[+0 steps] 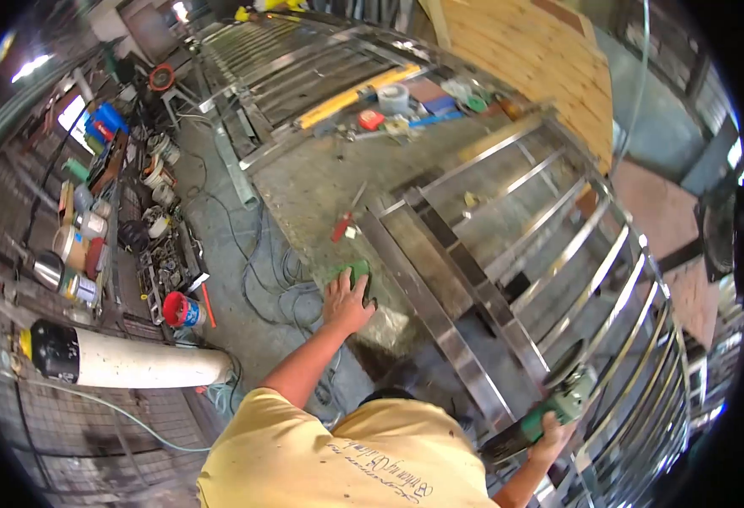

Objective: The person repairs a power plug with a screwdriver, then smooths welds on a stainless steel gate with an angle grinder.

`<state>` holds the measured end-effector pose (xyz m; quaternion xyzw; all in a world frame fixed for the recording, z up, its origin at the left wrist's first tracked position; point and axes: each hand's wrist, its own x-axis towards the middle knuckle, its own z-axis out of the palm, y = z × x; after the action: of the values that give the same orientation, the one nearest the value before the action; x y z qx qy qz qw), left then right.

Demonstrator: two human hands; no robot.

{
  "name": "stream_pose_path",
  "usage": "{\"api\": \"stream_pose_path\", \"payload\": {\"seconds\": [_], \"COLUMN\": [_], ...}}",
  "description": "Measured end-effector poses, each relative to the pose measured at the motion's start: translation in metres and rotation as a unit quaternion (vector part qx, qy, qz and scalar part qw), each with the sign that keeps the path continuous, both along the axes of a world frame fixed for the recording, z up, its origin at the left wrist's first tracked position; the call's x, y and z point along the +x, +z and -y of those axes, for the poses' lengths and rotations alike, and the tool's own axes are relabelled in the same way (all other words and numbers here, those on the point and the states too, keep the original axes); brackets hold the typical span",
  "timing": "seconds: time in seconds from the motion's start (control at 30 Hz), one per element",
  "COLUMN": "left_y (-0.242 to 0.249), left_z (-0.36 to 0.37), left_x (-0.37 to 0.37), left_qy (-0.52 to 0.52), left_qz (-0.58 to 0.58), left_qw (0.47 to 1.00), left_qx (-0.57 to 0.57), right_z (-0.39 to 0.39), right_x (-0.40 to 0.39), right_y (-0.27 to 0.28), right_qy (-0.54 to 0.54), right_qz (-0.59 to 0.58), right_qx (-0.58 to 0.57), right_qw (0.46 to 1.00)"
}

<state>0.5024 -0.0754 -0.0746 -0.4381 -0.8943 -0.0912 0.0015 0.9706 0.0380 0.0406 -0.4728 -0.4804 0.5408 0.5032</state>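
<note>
My right hand point(550, 438) is wrapped round a green angle grinder point(572, 394), whose disc point(565, 364) faces up and away from me beside the metal frame. The grinder's dark rear end points toward my body. At the near edge of the worktable, my left hand point(348, 303) has its fingers curled over a small green pad-like thing point(358, 268), partly hidden under them. A shiny metal frame point(461, 356) with many parallel bars lies across the table to the right. A red-handled screwdriver point(341, 227) lies just beyond my left hand.
On the worktable point(304, 195) farther back are a yellow level point(359, 96), a red tape measure point(370, 119) and a white tape roll point(393, 98). A gas cylinder point(152, 359), a red bucket point(181, 310) and loose cables point(258, 279) lie on the left.
</note>
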Motion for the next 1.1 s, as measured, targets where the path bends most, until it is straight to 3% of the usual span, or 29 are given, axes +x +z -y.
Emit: {"api": "stream_pose_path", "payload": {"seconds": [0.13,0.23,0.33,0.37,0.43,0.47,0.53,0.57,0.7,0.73,0.77,0.8,0.87,0.9,0.93,1.0,1.03,1.07,1.1], "left_y": [-0.025,-0.019,-0.008,-0.008,-0.01,-0.003,0.036,0.059,0.075,0.05,0.008,-0.014,0.061,0.061,0.048,0.054,0.05,0.069,0.066], "left_z": [-0.02,-0.031,-0.028,-0.028,-0.019,-0.015,-0.014,-0.019,-0.036,-0.037,-0.038,-0.044,-0.043,-0.048,-0.053,-0.058,-0.057,-0.061,-0.064], "left_x": [-0.05,-0.072,-0.074,-0.07,-0.057,-0.045,-0.014,0.006,0.053,0.06,0.067,0.071,0.089,0.092,0.089,0.089,0.091,0.098,0.101], "left_qy": [0.012,-0.02,0.028,0.038,0.065,0.082,0.123,0.122,0.089,0.003,-0.087,-0.174,-0.142,-0.159,-0.226,-0.197,-0.196,-0.135,-0.122], "left_qz": [0.016,0.092,0.1,0.199,0.395,0.534,0.761,0.782,0.787,0.622,0.41,0.166,0.255,0.219,0.104,0.234,0.218,0.401,0.437], "left_qw": [1.0,0.994,0.994,0.97,0.861,0.772,0.533,0.496,0.506,0.697,0.836,0.912,0.916,0.928,0.912,0.91,0.916,0.862,0.84], "left_qx": [-0.007,-0.058,0.029,0.136,0.313,0.335,0.35,0.357,0.34,0.356,0.353,0.331,0.276,0.257,0.327,0.28,0.272,0.278,0.299], "right_z": [-0.01,-0.011,-0.02,-0.025,-0.02,-0.019,-0.017,-0.015,-0.009,-0.008,-0.007,-0.007,-0.006,-0.006,-0.006,0.0,0.002,0.004,0.006], "right_x": [-0.061,-0.091,-0.102,-0.103,-0.106,-0.115,-0.129,-0.139,-0.165,-0.168,-0.168,-0.168,-0.163,-0.16,-0.156,-0.153,-0.147,-0.144,-0.141], "right_y": [-0.003,0.017,0.021,0.017,0.026,0.037,0.042,0.049,0.049,0.048,0.045,0.044,0.045,0.037,0.031,0.035,0.042,0.046,0.043], "right_qy": [0.096,0.153,0.18,0.183,0.192,0.203,0.226,0.225,0.231,0.236,0.237,0.236,0.232,0.229,0.214,0.218,0.211,0.205,0.191], "right_qz": [0.02,0.03,0.046,0.073,0.152,0.201,0.207,0.245,0.305,0.304,0.305,0.304,0.339,0.333,0.333,0.352,0.332,0.31,0.289], "right_qx": [0.009,0.004,0.005,0.017,0.028,0.034,0.013,0.034,0.037,0.04,0.033,0.026,0.036,0.055,0.074,-0.036,-0.041,-0.042,-0.027], "right_qw": [0.995,0.988,0.983,0.98,0.969,0.958,0.952,0.942,0.923,0.922,0.922,0.923,0.911,0.913,0.915,0.91,0.919,0.927,0.938]}}
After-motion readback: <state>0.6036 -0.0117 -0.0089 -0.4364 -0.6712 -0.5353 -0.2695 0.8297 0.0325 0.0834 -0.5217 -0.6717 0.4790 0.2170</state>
